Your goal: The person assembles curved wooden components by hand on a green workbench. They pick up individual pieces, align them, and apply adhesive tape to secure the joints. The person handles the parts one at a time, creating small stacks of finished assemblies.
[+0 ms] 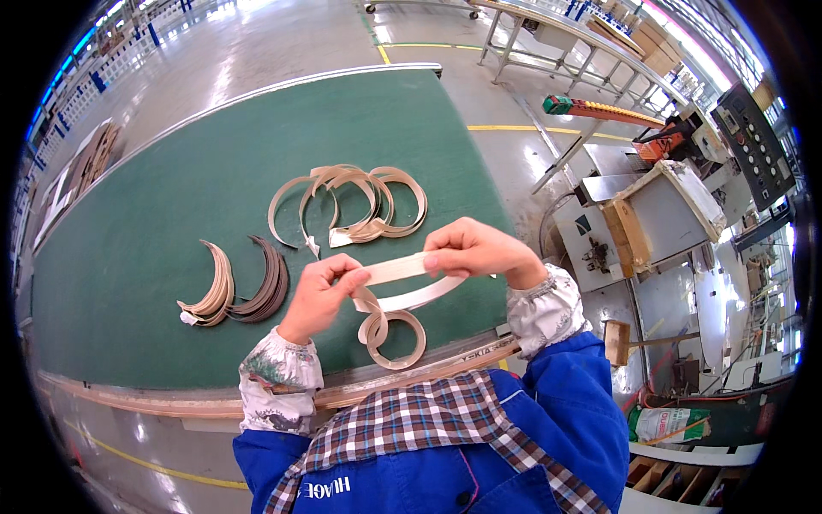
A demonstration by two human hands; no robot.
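Both hands work above the near edge of the green table [128, 257]. Left hand [318, 291] and right hand [469, 250] each pinch an end of a pale strip [396, 269], its tail curling into a loop below. Judgement: keep the strip taut and untwisted, fingers on the edges. Loose strips [360, 201] lie farther back, stacked curved pieces [235, 291] at left.

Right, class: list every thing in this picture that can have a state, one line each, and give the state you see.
left hand: shut, pinching one end of the pale strip.
right hand: shut, pinching the other end.
pale strip: held above the table, stretched between the hands, its tail curled into a loop.
loose curled strips: lying tangled on the green table.
two stacked bundles: lying curved, side by side.
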